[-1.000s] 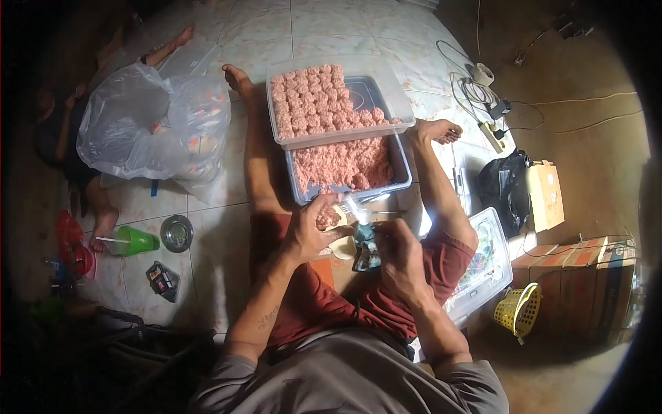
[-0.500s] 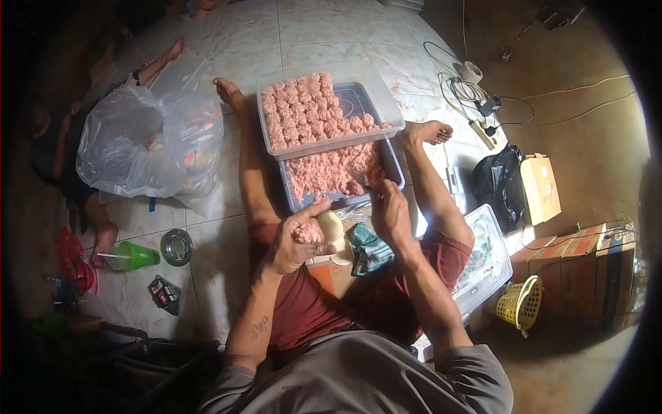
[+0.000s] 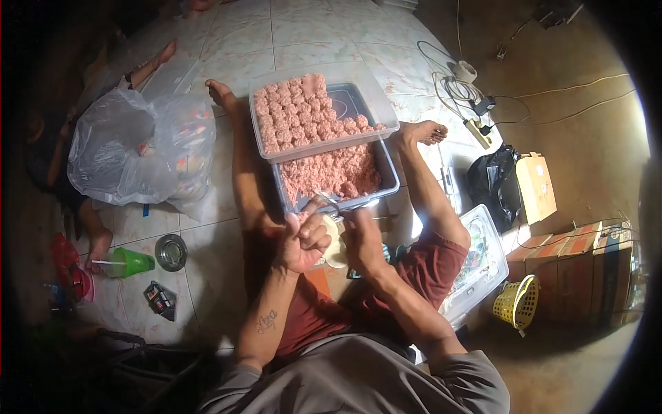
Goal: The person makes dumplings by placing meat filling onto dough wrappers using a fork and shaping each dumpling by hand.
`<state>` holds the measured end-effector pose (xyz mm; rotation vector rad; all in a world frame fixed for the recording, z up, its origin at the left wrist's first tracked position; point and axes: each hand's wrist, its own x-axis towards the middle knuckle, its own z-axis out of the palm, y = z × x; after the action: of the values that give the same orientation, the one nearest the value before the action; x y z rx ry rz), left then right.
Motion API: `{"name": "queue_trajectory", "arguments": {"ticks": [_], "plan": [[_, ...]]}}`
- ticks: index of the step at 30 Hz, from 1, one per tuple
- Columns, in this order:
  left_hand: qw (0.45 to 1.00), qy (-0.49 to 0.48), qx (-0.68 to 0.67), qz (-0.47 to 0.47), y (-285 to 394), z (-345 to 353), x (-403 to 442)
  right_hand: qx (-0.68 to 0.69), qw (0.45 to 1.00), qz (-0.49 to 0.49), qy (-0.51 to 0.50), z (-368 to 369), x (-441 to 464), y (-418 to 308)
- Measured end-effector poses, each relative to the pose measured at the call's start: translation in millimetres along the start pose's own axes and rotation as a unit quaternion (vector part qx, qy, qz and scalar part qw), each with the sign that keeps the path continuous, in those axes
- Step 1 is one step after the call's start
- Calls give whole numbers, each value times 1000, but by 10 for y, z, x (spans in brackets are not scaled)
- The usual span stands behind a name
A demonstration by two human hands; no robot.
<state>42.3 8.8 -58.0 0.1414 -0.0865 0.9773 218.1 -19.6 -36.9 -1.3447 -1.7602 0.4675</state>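
Left fingers (image 3: 317,234): curled; cannot tell whether gripping anything
Right fingers (image 3: 360,231): wrapped round a metal utensil (image 3: 328,201)
Minced meat (image 3: 329,172): just beyond both hands' fingers

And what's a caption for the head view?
Left hand and right hand close together, near pink balls in a clear tub.

Head camera | sole view | forward, steeply down | above hands (image 3: 305,247), near
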Motion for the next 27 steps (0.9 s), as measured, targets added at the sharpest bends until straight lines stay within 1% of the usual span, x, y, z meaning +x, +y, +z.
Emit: {"name": "queue_trajectory", "arguments": {"ticks": [1, 2, 3, 4, 5, 6, 7, 8, 9, 10, 11, 12, 13, 14, 16, 17, 18, 20, 21, 22, 24, 25, 26, 27], "plan": [[999, 4, 43, 0, -19, 24, -30, -8, 998, 56, -20, 76, 48, 28], [996, 9, 87, 0, -26, 37, -73, -4, 998, 57, -22, 105, 90, 123], [998, -28, 57, -27, 38, 34, -84, -39, 996, 82, -2, 106, 145, 258], [998, -25, 61, -22, 90, 71, -105, -73, 992, 105, 18, 73, 243, 317], [967, 31, 251, 18, 139, 114, -159, -74, 993, 88, 4, -16, 278, 368], [897, 90, 429, 56, 178, 174, -207, -43, 998, 48, 16, -143, 321, 249], [848, 99, 515, 76, 220, 238, -220, -2, 995, 103, -15, -294, 375, -42], [808, 127, 570, 77, 242, 272, -242, 37, 985, 160, -45, -446, 379, -319], [780, 140, 607, 63, 285, 204, -254, 36, 987, 136, -73, -534, 334, -436], [751, 151, 641, 48, 325, 170, -236, 35, 987, 137, -77, -557, 278, -510], [753, 153, 638, 47, 334, 141, -199, 44, 987, 101, -113, -565, 222, -577], [632, 148, 756, 85, 322, 174, -142, 51, 985, 66, -149, -563, 175, -619], [493, 140, 851, 119, 287, 211, -101, 67, 982, 50, -169, -517, 126, -604], [497, 140, 848, 118, 241, 257, -86, 47, 983, 65, -167, -520, 105, -611], [550, 154, 807, 148, 218, 368, -32, 114, 959, 219, -137, -623, 154, -835], [630, 112, 753, 156, 263, 319, -64, 113, 959, 219, -139, -601, 160, -838], [630, 113, 752, 156, 261, 255, -56, 136, 955, 229, -130, -570, 155, -831], [535, 98, 823, 165, 235, 114, -37, 159, 950, 238, -122, -522, 102, -773], [540, 121, 812, 185, 166, 133, 20, 88, 972, 173, -134, -492, 104, -750], [538, 122, 812, 189, 191, 167, 19, 17, 984, 105, -145, -475, 137, -735], [666, 84, 716, 192, 224, 264, -36, 94, 964, 229, -94, -586, 174, -834], [619, 94, 759, 176, 253, 280, -71, 79, 969, 214, -91, -597, 171, -816], [619, 94, 760, 175, 241, 241, -60, 80, 969, 214, -91, -556, 149, -766], [582, 106, 791, 157, 210, 221, -15, 52, 977, 155, -133, -500, 128, -702]]}}
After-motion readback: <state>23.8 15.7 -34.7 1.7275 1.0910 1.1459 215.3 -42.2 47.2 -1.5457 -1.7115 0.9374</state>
